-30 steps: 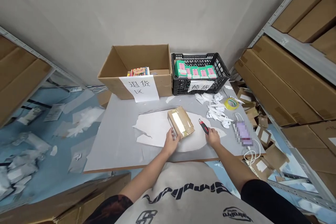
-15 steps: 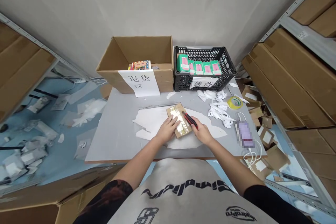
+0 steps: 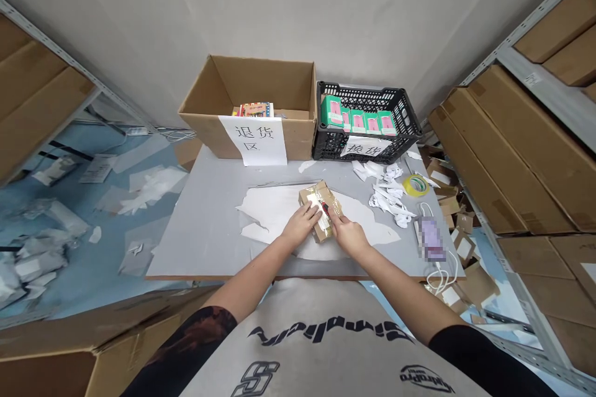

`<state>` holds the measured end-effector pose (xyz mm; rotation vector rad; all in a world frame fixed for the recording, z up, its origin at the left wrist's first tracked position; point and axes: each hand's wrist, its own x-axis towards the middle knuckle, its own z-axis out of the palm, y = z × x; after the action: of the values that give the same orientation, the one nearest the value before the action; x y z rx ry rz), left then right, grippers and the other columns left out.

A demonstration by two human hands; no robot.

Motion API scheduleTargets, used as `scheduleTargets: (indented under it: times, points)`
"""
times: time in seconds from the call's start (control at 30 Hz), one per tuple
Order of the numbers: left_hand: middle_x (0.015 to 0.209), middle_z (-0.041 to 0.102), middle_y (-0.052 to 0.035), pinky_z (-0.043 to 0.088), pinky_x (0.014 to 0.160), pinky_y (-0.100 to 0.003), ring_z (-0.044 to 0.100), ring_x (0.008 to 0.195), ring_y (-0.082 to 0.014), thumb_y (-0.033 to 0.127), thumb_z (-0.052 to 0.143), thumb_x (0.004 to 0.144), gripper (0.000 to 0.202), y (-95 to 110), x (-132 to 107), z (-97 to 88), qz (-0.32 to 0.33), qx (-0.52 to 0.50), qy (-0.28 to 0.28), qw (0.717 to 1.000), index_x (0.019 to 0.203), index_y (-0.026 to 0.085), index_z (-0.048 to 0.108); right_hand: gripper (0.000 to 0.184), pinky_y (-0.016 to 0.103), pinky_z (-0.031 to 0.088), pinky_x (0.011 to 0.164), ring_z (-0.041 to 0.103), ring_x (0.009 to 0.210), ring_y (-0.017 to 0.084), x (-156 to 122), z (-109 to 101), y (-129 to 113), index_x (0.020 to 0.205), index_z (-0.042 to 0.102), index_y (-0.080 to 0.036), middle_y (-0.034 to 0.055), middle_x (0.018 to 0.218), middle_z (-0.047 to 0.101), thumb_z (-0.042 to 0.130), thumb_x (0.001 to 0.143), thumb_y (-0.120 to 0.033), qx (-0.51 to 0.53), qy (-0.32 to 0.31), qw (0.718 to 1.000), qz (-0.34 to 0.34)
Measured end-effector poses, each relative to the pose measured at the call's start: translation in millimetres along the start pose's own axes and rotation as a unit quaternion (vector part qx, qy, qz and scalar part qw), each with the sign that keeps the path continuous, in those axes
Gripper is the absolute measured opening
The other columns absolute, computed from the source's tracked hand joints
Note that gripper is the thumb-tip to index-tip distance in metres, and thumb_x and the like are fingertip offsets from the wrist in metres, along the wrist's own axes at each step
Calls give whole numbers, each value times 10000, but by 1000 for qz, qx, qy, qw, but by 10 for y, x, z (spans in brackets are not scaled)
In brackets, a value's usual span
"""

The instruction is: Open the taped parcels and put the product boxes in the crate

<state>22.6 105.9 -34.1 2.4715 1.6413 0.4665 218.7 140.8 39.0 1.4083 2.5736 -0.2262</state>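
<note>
A small cardboard box (image 3: 331,195) with shiny clear tape and a white label lies on torn white paper (image 3: 265,201) on the grey table. My left hand (image 3: 303,222) holds the box by its left side, fingers over the top. In my right hand (image 3: 347,232) is a red-and-black utility knife (image 3: 325,206), gripped over the box, its front end at the taped top. The hand covers most of the knife, and I cannot make out the blade.
Behind stand a large open cardboard box (image 3: 298,136) with a paper sign and a black crate (image 3: 400,142) holding several green-and-pink boxes. To the right lie crumpled paper (image 3: 388,201), yellow tape (image 3: 416,185) and a phone (image 3: 431,239) with a white cable. Loaded shelves flank the table.
My right hand has moved slightly left and inward with the knife, which now lies closer over the middle of the box. My left hand stays on the box. The view has shifted slightly.
</note>
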Motion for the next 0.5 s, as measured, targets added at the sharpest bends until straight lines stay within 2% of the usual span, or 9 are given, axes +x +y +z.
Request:
scheduleTargets:
  times: [0.2,0.5]
  points:
    - [1437,503,-106,308,1159,-467,274,1449,-287,193,531,913,453,-44,-2,37,8,3,4,1000,1364,192,487,565,345,519,729,696,792,253,-26,-44,-66,1529,268,-257,141,1082,684,364,974,-304,-16,-10,1000,3]
    - [1520,397,-113,278,1177,-428,176,1482,-263,206,558,895,599,-62,-83,64,21,-19,18,999,1458,182,357,515,331,519,782,675,867,220,-111,55,47,1492,336,-292,89,1111,685,358,979,-320,84,43,996,2]
